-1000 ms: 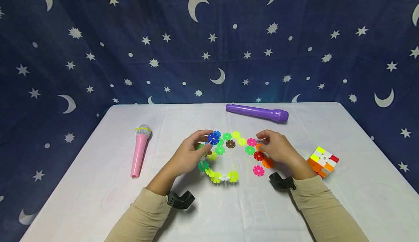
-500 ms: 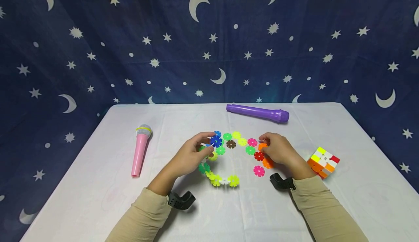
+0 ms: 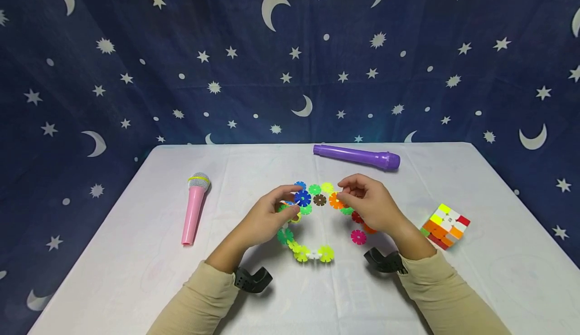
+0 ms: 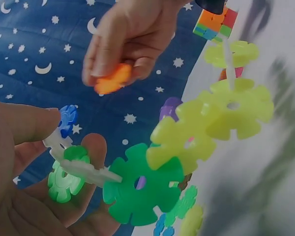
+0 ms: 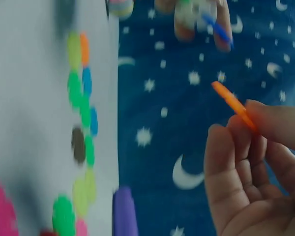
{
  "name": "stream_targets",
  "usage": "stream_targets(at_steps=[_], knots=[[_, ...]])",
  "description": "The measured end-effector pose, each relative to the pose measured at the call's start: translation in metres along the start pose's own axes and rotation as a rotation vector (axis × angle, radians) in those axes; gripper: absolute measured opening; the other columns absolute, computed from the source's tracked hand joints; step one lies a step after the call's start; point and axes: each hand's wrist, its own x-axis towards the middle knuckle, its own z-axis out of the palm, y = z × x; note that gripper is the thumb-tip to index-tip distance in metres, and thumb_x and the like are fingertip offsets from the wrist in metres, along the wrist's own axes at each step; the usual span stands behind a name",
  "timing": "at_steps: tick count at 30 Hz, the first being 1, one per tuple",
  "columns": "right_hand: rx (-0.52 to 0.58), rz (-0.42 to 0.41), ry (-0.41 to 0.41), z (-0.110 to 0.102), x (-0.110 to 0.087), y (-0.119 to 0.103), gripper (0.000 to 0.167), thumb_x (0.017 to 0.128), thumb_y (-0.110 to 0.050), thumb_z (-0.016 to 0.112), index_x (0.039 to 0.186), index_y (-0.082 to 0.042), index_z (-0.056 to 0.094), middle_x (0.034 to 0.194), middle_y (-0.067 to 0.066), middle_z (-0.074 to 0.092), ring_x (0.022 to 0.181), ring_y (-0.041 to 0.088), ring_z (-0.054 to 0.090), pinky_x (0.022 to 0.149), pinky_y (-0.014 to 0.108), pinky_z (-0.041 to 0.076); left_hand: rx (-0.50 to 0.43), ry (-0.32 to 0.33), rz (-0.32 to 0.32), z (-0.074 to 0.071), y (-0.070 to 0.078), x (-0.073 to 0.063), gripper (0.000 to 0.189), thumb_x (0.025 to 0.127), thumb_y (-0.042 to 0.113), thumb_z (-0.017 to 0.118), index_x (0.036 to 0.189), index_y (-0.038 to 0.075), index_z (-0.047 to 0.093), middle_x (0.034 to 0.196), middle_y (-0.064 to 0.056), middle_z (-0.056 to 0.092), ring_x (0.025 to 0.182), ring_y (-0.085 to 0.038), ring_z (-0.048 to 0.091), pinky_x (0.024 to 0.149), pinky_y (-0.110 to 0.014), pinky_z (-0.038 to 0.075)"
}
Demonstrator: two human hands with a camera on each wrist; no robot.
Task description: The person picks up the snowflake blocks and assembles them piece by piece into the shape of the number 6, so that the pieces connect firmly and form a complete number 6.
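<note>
While in R-fingers [image 5: 220, 157], orange pc [image 3: 336, 200] nearer blue pc [image 3: 302, 198]

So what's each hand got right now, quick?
Left hand: holding the chain of linked flower discs.
Right hand: pinching one orange disc between thumb and fingers.

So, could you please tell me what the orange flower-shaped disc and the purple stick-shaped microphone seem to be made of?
The orange flower-shaped disc is probably plastic: thin from the side, evenly coloured, neatly notched, with a smooth-looking finish. The purple stick-shaped microphone looks like hard plastic, slightly glossy, judging by the pale highlight along it.
</note>
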Motion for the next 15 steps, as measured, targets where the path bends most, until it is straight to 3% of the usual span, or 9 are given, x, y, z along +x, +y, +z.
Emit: stream_targets(at_steps=[4, 7, 15], knots=[[0.103, -0.032, 0.016, 0.012, -0.004, -0.011, 0.018, 0.092, 0.001, 0.070, 0.109, 0.006, 0.065, 0.085, 0.012, 0.060, 0.068, 0.026, 0.058, 0.059, 0.024, 0.050, -0.007, -0.005, -0.015, 0.004, 0.003, -0.001, 0.046, 0.099, 0.014, 0.061, 0.144, 0.014, 0.052, 0.127, -0.015, 0.058, 0.091, -0.018, 0.068, 0.082, -0.036, 0.054], [0.147, -0.036, 0.039, 0.020, -0.005, -0.014, 0.018, 0.091, 0.004, 0.069, 0.108, 0.008, 0.065, 0.087, 0.013, 0.062, 0.069, 0.023, 0.061, 0.062, 0.025, 0.053, -0.004, -0.003, -0.020, 0.007, 0.004, -0.001, 0.046, 0.098, 0.015, 0.063, 0.143, 0.015, 0.053, 0.126, -0.014, 0.059, 0.091, -0.019, 0.068, 0.080, -0.036, 0.054], [0.152, -0.053, 0.088, 0.029, -0.006, -0.014, 0.012, 0.092, 0.002, 0.068, 0.104, 0.006, 0.066, 0.087, 0.014, 0.069, 0.071, 0.018, 0.065, 0.067, 0.030, 0.056, 0.061, 0.025, -0.028, 0.009, 0.005, -0.001, 0.047, 0.093, 0.018, 0.070, 0.138, 0.019, 0.058, 0.127, -0.011, 0.061, 0.098, -0.023, 0.064, 0.082, -0.039, 0.052]])
